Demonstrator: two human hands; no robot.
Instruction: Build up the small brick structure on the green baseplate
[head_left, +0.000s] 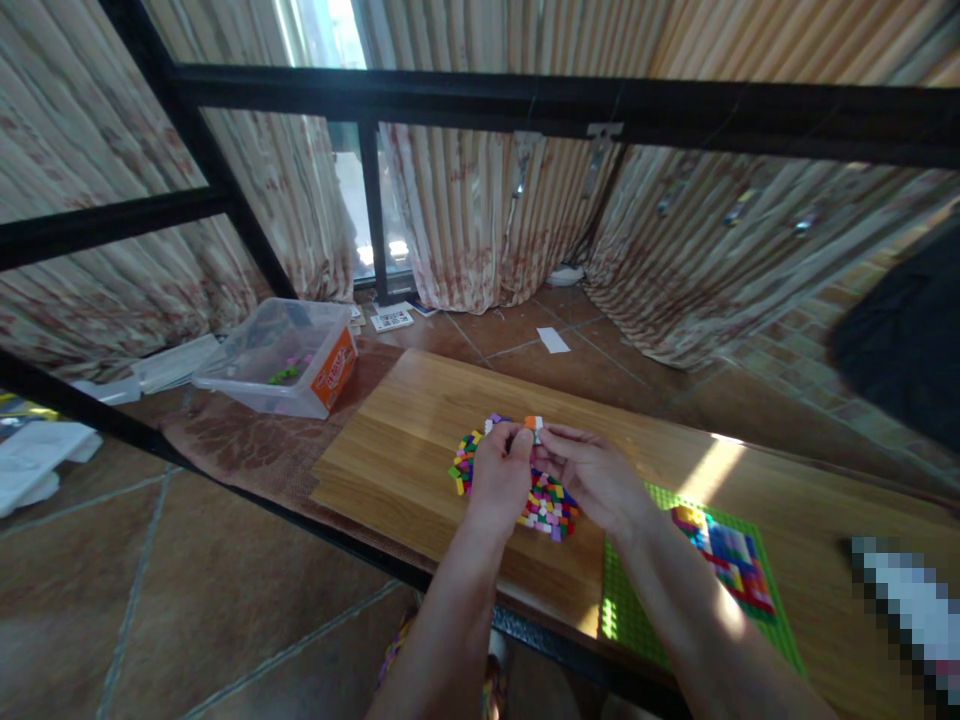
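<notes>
Above a heap of small coloured toy bricks (pixel 551 510), my left hand (pixel 501 470) and my right hand (pixel 589 470) meet with closed fingers. A white and orange toy brick (pixel 534 423) shows at the fingertips of my right hand, which seems to pinch it. The curled fingers of my left hand are turned away, so what they hold is hidden. Under my right forearm lies a green studded baseplate (pixel 626 600). Rows of coloured bricks (pixel 731 560) are fixed on it, partly covered by the arm.
The wooden board (pixel 405 420) lies on a table with a brown cloth (pixel 247 450). At the left stands a clear plastic box (pixel 262 390) with a few green and pink pieces. A black metal frame (pixel 480 95) crosses in front of the curtains. A pixelated patch covers something at right.
</notes>
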